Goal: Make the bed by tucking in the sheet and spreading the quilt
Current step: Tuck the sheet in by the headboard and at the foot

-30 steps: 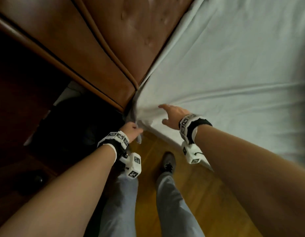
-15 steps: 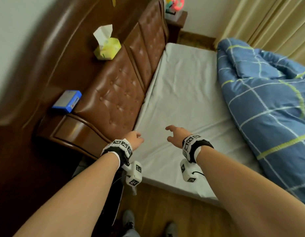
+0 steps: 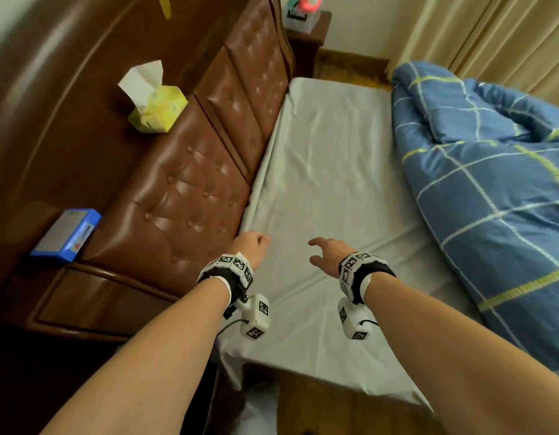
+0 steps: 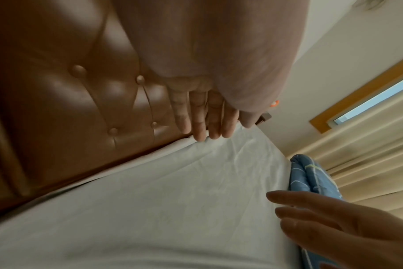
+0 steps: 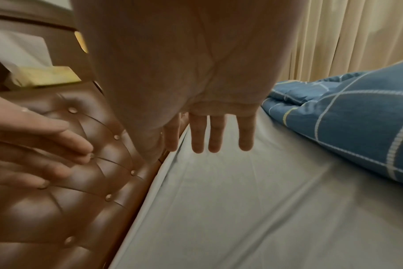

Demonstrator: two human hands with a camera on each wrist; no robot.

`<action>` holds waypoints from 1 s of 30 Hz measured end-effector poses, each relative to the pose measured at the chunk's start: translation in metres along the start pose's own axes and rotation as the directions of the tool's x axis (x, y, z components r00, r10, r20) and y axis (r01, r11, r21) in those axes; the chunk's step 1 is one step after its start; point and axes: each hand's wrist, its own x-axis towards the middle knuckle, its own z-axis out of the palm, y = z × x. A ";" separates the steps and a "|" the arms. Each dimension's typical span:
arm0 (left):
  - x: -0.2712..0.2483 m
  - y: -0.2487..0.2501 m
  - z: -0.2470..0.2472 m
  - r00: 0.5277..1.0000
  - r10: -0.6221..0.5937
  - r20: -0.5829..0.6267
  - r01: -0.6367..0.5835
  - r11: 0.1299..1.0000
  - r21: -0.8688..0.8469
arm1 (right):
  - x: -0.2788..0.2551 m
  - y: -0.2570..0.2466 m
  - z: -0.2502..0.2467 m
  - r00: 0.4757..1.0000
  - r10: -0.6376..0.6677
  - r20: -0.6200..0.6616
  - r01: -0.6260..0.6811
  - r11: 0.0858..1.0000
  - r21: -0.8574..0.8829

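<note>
A pale grey sheet (image 3: 331,189) covers the mattress, lying fairly flat with light creases. A blue quilt (image 3: 491,183) with white and yellow checks lies bunched along the bed's right side. My left hand (image 3: 251,248) hovers over the sheet's edge beside the brown tufted headboard (image 3: 190,196), fingers straight and empty (image 4: 200,116). My right hand (image 3: 326,254) hovers over the sheet a little to the right, fingers spread and empty (image 5: 215,132). In the right wrist view the sheet (image 5: 253,200) meets the headboard (image 5: 81,200) and the quilt (image 5: 357,118) lies close by.
A yellow tissue box (image 3: 154,103) and a blue box (image 3: 66,235) rest on the headboard's wooden ledge. A nightstand (image 3: 306,32) stands at the far end. Cream curtains (image 3: 491,36) hang behind the quilt. Wooden floor (image 3: 334,412) shows below the near bed edge.
Both hands have left the sheet's near corner, risen and moved forward over the mattress. My view has lifted from the corner and floor to take in the whole bed.
</note>
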 end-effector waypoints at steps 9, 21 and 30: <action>0.201 -0.053 0.090 0.977 -0.103 0.186 0.106 0.994 -0.008 | 0.204 0.007 0.051 0.997 0.033 0.065 -0.035 0.999 0.028; 0.325 -0.120 0.199 0.887 -0.441 -0.136 0.455 0.884 0.106 | 0.428 0.009 0.107 0.998 0.019 -0.064 -0.021 0.999 -0.040; 0.391 -0.127 0.173 0.784 -0.613 0.095 0.611 0.735 -0.296 | 0.465 0.025 0.075 1.000 -0.018 -0.025 0.018 1.000 -0.013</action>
